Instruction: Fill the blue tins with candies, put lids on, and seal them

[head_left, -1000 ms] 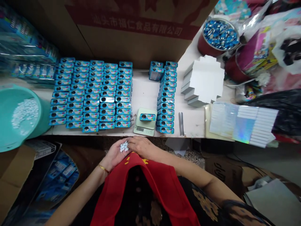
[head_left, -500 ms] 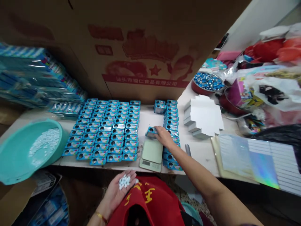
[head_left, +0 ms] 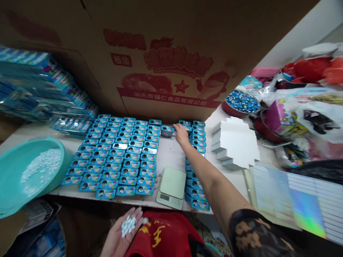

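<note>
My left hand (head_left: 123, 228) lies palm up at the bottom, fingers spread, with a heap of small white tablets (head_left: 128, 226) resting on it. At the back of the table, my right hand (head_left: 180, 134) has its fingers together at the right end of a small blue tin (head_left: 167, 131). That tin stands between the block of blue tins (head_left: 125, 153) on the left and the narrower column of tins (head_left: 198, 150) on the right. The kitchen scale (head_left: 172, 182) near the front edge has a bare plate.
A turquoise basin (head_left: 60, 175) of white tablets sits at the left, below wrapped blue packs (head_left: 61, 82). A large cardboard box (head_left: 166, 21) stands behind. To the right are white card pieces (head_left: 235, 142), a bowl of blue pieces (head_left: 242, 101) and shiny sheets (head_left: 302, 192).
My right hand has moved from above the scale to the back of the table with the tin. The view has shifted, and my left hand appears lower and further left.
</note>
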Demonstrator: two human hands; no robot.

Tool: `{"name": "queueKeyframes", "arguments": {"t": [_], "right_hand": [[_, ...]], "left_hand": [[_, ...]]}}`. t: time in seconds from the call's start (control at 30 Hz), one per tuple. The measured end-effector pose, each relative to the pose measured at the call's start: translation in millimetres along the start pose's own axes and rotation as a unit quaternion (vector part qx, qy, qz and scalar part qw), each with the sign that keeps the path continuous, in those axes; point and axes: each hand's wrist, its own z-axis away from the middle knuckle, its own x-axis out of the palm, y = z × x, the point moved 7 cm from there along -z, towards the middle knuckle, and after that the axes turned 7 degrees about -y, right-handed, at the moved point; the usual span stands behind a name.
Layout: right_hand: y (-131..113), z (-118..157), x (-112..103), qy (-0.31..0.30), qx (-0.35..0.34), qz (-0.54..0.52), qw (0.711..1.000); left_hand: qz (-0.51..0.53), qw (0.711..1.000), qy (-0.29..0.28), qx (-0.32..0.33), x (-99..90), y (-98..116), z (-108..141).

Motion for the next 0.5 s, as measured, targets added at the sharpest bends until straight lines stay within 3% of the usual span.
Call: {"name": "queueKeyframes", "arguments": {"t": [0.07, 0.2, 0.37, 0.5], "right_hand": [[23.5, 11.2, -9.9, 0.015, 0.032, 0.041, 0.999], [48.8, 12.5, -11.4, -0.026, 0.061, 0.112, 0.991], [36.8, 6.9, -11.6, -0.02, 0.017, 0.186, 0.982], [20.3, 49.8, -30.3, -0.027, -0.06, 0.199, 0.978]], "left_hand": [[-0.005, 1.0, -0.009, -0.005, 5.3, -0.7, -2.1], [-0.012, 1.0, -0.019, -0.009, 10.7, -7.0, -5.2], [0.007, 1.0, -0.007, -0.019, 10.8, -14.9, -3.9], [0.007, 0.999, -0.033, -0.034, 21.6, -14.0, -2.8]]}}
